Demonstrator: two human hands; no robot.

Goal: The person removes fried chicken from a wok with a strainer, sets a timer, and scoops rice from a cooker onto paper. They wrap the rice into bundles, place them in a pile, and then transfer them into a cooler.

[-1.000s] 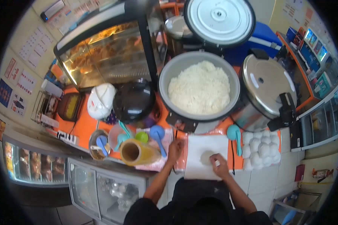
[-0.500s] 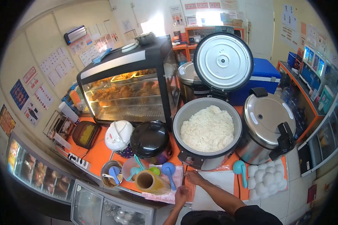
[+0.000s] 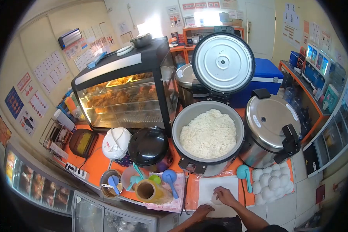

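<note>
A stack of white paper sheets [image 3: 206,185] lies on the orange counter in front of the rice pot. Over it, my right hand [image 3: 224,195] has its fingers curled down, pinching a raised pale fold of the paper. My left hand [image 3: 202,212] lies at the near left edge of the sheets, fingers stretched out and holding nothing. Behind the paper stands a large open pot of cooked rice [image 3: 208,133]. A teal scoop [image 3: 244,176] rests right of the paper, beside piled white rounded bundles [image 3: 273,181]. To the left lies a blue scoop [image 3: 170,179] on a pink printed sheet.
A lidded steel rice pot [image 3: 272,123] stands at the right, with a black cooker [image 3: 148,146] and white-lidded jug [image 3: 116,142] at the left. A cardboard-cored roll [image 3: 152,192] and metal bowl [image 3: 110,181] sit near the front edge. A heated food cabinet [image 3: 121,96] rises behind.
My right hand has moved right and nearer, from the paper's far left corner to its middle. My left hand has shifted right to the paper's near edge. The view has turned slightly right.
</note>
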